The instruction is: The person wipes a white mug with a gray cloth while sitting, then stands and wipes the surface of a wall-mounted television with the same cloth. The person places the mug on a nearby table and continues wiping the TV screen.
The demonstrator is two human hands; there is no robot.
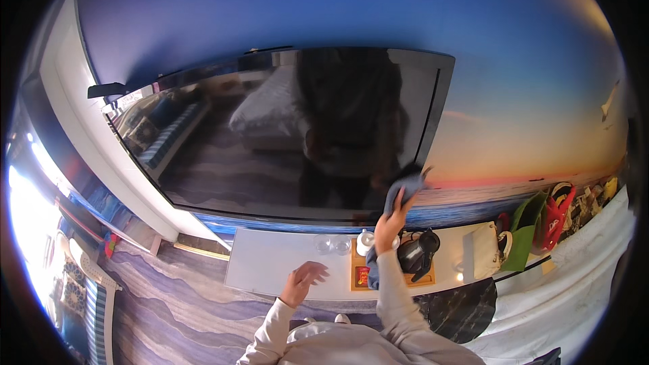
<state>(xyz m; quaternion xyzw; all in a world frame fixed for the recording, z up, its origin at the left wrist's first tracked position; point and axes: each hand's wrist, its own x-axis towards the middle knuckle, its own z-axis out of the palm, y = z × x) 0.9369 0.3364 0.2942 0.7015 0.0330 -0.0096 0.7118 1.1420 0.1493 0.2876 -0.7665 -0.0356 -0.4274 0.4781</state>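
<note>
My right hand [393,220] reaches forward and holds a blue-grey cloth [403,190] against the lower right corner of a wall-mounted television [253,152]. The cloth is somewhat blurred. My left hand [304,281] holds nothing, its fingers apart, above the front edge of a long white console [279,258]. Behind my right forearm lies a wooden tray [357,248] with a white teapot or cup [365,242], a black electric kettle [420,253] and a red packet [362,275]. More blue cloth [373,274] hangs beside the forearm, partly hidden by it.
Two clear glasses [332,245] stand left of the tray. To the right are a cream handbag [484,251], a green bag [525,233] and a red bag [552,223]. A round black marble-patterned surface [459,309] is near my right elbow. A cushioned seat [96,309] stands far left.
</note>
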